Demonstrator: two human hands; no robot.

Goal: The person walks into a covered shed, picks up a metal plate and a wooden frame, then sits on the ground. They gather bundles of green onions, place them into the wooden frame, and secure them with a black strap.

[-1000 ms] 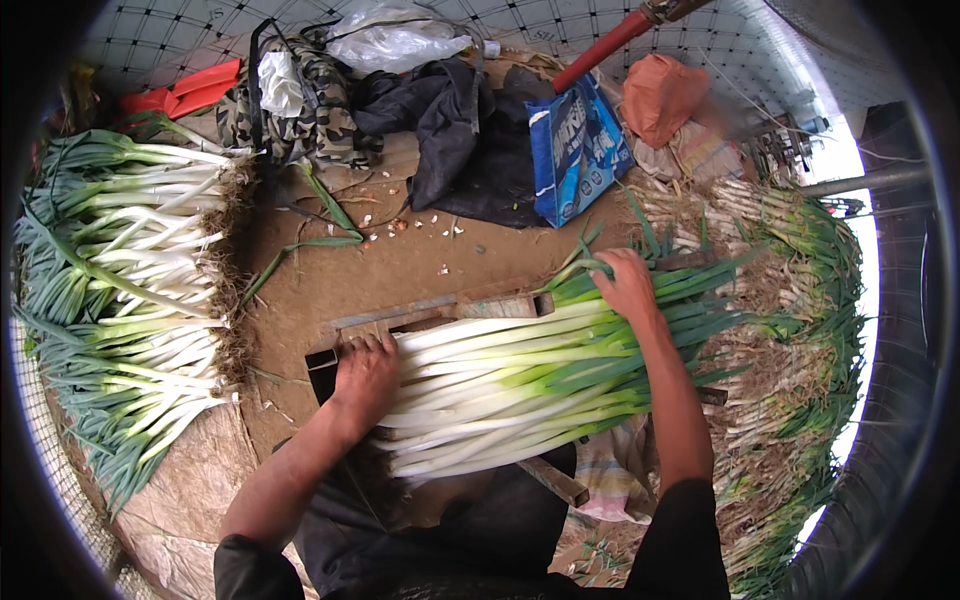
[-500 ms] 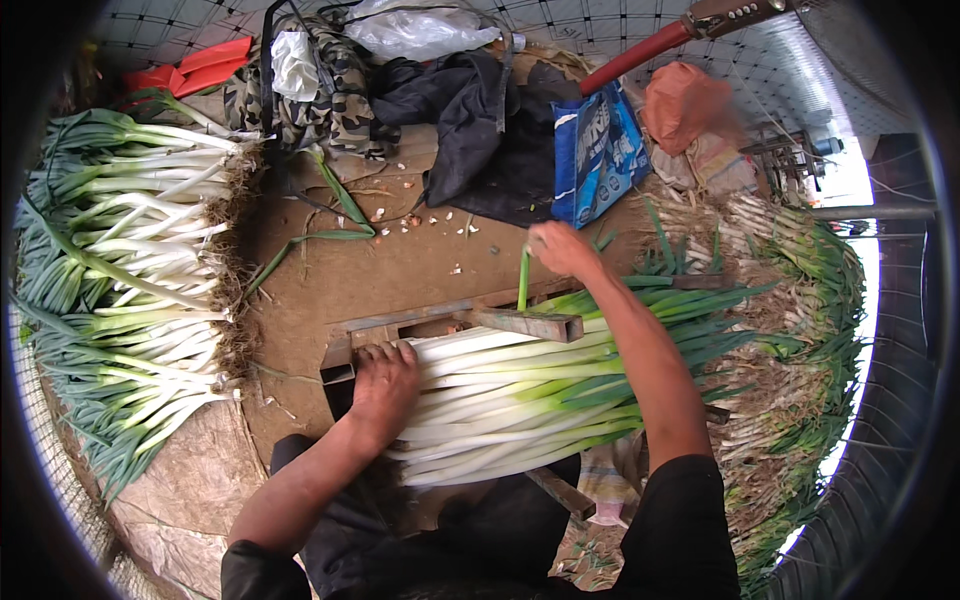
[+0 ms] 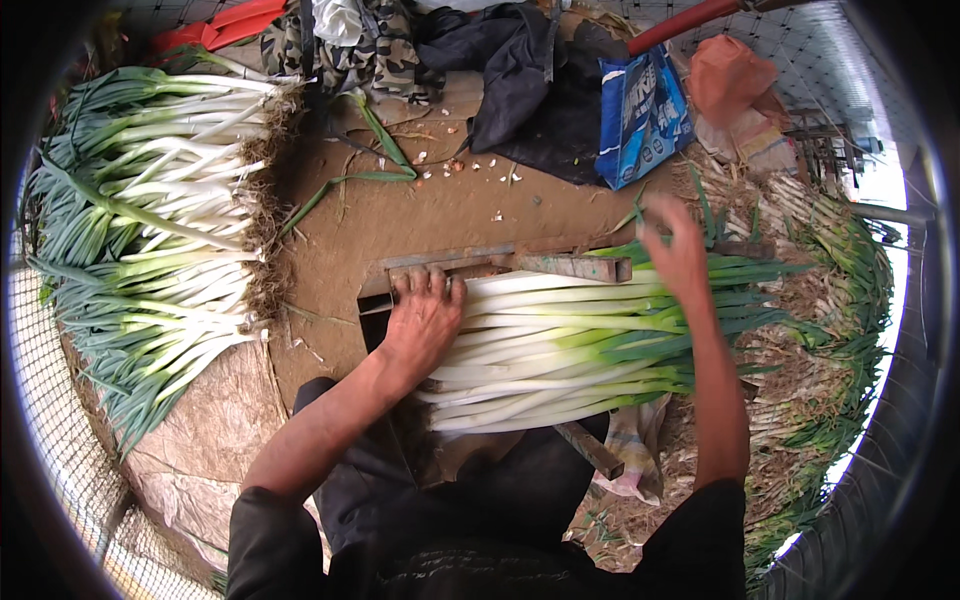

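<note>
A thick bundle of long green onions (image 3: 540, 340), peeled white at one end and green at the other, lies in a metal frame (image 3: 590, 267) in front of my lap. My left hand (image 3: 428, 312) is at the white ends, its fingers bent over them side by side; its thumb is hidden. Above the green leaves at the bundle's far right, my right hand (image 3: 678, 245) is raised and blurred by motion. Its thumb and fingers are apart, and nothing shows between them.
Rooted green onions (image 3: 170, 210) are heaped at the left. Unpeeled ones (image 3: 800, 370) lie along the right side. A blue package (image 3: 643, 118), dark cloth (image 3: 530, 90) and an orange bag (image 3: 730, 78) lie at the back. A loose green leaf (image 3: 385, 135) rests on the dirt floor.
My right hand has let go of the green leaf piece it held upright and moved right over the green ends. My left hand stays at the white ends. The whole view has shifted.
</note>
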